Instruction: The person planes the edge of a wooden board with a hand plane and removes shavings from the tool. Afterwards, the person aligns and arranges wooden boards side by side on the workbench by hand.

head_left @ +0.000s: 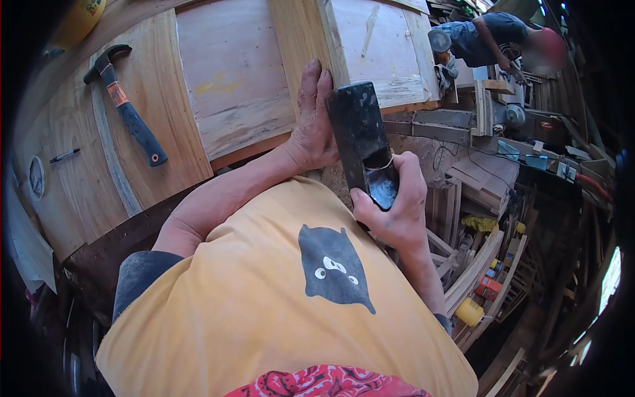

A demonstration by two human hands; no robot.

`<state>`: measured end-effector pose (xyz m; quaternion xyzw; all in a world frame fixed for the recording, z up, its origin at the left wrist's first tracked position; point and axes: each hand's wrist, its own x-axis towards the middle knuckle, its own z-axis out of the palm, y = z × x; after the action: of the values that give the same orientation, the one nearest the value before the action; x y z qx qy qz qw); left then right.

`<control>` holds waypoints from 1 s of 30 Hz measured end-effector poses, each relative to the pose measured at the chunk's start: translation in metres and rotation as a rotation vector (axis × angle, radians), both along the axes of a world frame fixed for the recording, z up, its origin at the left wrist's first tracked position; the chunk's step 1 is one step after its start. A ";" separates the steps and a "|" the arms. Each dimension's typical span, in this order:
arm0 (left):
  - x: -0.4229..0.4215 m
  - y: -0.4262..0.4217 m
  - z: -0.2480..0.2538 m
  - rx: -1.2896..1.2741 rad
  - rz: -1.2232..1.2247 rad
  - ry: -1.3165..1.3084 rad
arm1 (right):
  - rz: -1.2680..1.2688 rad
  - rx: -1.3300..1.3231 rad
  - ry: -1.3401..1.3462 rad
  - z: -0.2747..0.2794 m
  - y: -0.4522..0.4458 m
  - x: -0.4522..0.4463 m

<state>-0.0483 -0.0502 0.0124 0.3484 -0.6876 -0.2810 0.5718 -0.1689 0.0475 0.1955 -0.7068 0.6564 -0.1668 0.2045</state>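
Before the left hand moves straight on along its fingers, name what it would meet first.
The left hand would likely meet only the wooden strip ahead; nothing seems to stand on it, though depth is unclear.

Woodworking w/shop: hammer [127, 111] on wood panels [155, 92], blk hand plane [357, 122], timber lengths [477, 270] piled at rt, w/ yel. container [469, 311] among them.

Bright light is breaking through a gap [610, 281] at the far right, while the cluttered workshop around it is lying dim. A wooden rack [473, 274] is holding a yellow container [469, 311] and a red box [488, 288]. Pale boards [486, 169] are resting beyond it.
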 end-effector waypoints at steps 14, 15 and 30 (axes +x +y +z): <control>0.002 -0.006 0.010 0.057 -0.024 0.082 | 0.034 -0.086 -0.088 -0.006 -0.060 0.007; 0.003 -0.010 0.011 0.088 -0.037 0.065 | 0.065 -0.077 -0.050 -0.005 -0.049 0.004; -0.005 0.004 -0.024 0.063 -0.031 -0.113 | 0.210 0.014 0.057 -0.012 -0.422 0.089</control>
<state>-0.0536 -0.0457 -0.0114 0.3709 -0.7148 -0.2911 0.5165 -0.0800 -0.3747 0.1835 -0.7746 0.5855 -0.1194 0.2072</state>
